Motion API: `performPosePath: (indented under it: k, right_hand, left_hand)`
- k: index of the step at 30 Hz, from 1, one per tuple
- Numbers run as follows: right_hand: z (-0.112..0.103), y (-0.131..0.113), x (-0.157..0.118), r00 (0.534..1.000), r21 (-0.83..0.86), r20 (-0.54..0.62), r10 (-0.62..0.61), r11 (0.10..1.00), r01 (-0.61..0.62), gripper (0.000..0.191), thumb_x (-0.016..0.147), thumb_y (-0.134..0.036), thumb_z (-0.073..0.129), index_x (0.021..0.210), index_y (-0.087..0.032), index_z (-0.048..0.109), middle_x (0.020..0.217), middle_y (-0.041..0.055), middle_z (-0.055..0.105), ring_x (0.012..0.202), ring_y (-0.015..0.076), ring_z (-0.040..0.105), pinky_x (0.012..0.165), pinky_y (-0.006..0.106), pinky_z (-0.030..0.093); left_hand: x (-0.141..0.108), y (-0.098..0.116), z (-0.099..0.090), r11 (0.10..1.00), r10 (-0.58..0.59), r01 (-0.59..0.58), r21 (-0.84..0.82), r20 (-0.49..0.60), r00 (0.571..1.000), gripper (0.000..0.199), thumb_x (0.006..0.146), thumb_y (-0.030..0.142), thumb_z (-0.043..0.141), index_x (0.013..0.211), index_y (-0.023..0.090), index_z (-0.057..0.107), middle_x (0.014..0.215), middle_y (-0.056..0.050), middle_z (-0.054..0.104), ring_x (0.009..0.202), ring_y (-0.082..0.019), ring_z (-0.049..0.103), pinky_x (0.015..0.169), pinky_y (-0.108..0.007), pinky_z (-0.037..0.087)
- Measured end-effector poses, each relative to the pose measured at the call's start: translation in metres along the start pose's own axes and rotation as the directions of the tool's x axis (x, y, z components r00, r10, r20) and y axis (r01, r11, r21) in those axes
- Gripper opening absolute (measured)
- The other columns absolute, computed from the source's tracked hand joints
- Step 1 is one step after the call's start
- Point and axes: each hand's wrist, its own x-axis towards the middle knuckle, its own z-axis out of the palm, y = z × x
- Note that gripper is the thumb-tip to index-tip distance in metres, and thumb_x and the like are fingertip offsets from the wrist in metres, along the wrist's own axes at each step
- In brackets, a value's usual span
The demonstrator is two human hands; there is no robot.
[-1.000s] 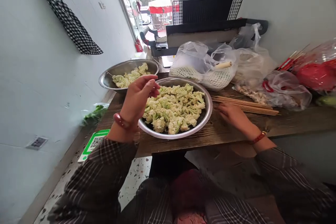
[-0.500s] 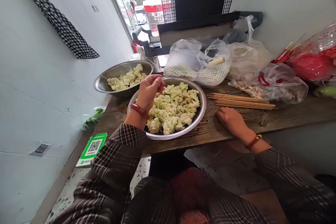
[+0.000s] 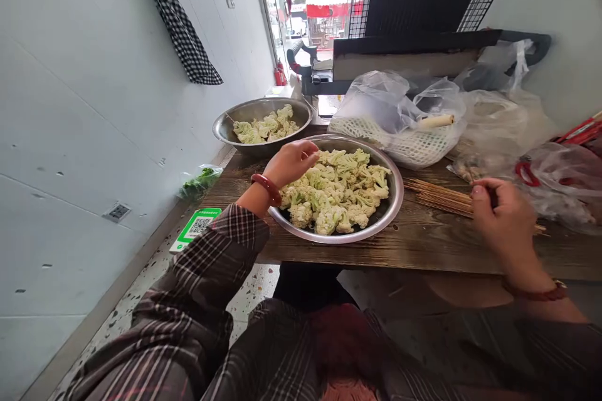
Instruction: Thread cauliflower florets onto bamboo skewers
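Observation:
My left hand (image 3: 292, 163) hovers over the left rim of a metal bowl (image 3: 399, 197), its fingers loosely bent and apart with nothing visible in them. Cauliflower florets (image 3: 338, 194) fill that bowl. Behind and to the left, a second metal bowl (image 3: 221, 131) carries more florets (image 3: 266, 125), with a thin stick poking out at its left side. My right hand (image 3: 505, 216) is above a bundle of bamboo skewers (image 3: 437, 195), thumb and forefinger pinched together. What looks like a thin skewer shows at the fingertips, mostly hidden by the hand.
Plastic bags (image 3: 395, 116) crowd the back of the wooden table (image 3: 423, 244); one holds a white netted item. Another bag with a red tie (image 3: 527, 172) lies at the right. A green QR card (image 3: 197, 229) stands at the left edge, near bagged greens (image 3: 200, 182).
The view has turned left. My right hand has risen from the table beside the skewers to above them, now pinching. My left hand has lowered and its fingers have loosened.

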Motion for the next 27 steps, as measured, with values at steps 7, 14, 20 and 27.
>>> performPosePath:
  k: [7,14,20,27]
  right_hand:
    - [0.014,-0.119,0.023,0.912,0.691,0.376,0.163,0.607,-0.393,0.031,0.087,-0.037,0.065,0.111,-0.019,0.071,0.069,-0.0031,0.055,0.053,0.0087,0.046,0.048,0.023,0.036]
    - [0.086,-0.194,0.076,0.860,0.860,0.485,0.162,0.090,-0.502,0.015,0.082,-0.024,0.063,0.096,-0.019,0.067,0.064,-0.0071,0.049,0.047,0.0042,0.038,0.039,0.017,0.025]
    - [0.141,-0.210,0.095,0.780,0.856,0.494,0.385,-0.059,-0.513,0.008,0.084,-0.022,0.057,0.089,-0.019,0.062,0.062,-0.0090,0.046,0.044,0.0037,0.036,0.039,0.017,0.024]
    - [0.150,-0.193,0.084,0.853,0.873,0.423,0.306,0.114,-0.473,0.018,0.085,-0.032,0.059,0.097,-0.020,0.065,0.066,-0.0072,0.050,0.049,0.0049,0.040,0.044,0.019,0.031]
  left_hand:
    - [-0.002,0.010,0.010,0.862,-0.040,-0.156,0.483,0.371,0.928,0.040,0.083,0.022,0.055,0.119,0.019,0.071,0.115,-0.012,0.071,0.109,-0.030,0.063,0.097,-0.042,0.049]
    - [0.032,0.021,0.019,0.864,-0.011,-0.133,0.485,0.283,0.959,0.036,0.089,0.030,0.053,0.117,0.019,0.071,0.117,-0.010,0.072,0.109,-0.025,0.064,0.097,-0.035,0.048]
    - [0.053,0.015,0.047,0.873,-0.018,-0.041,0.487,0.116,0.993,0.030,0.089,0.027,0.053,0.109,0.018,0.073,0.111,-0.011,0.071,0.106,-0.025,0.063,0.097,-0.037,0.047]
    - [0.054,0.002,0.067,0.884,0.017,-0.070,0.463,0.117,0.993,0.028,0.087,0.031,0.060,0.110,0.022,0.074,0.110,-0.012,0.068,0.108,-0.028,0.059,0.094,-0.041,0.046]
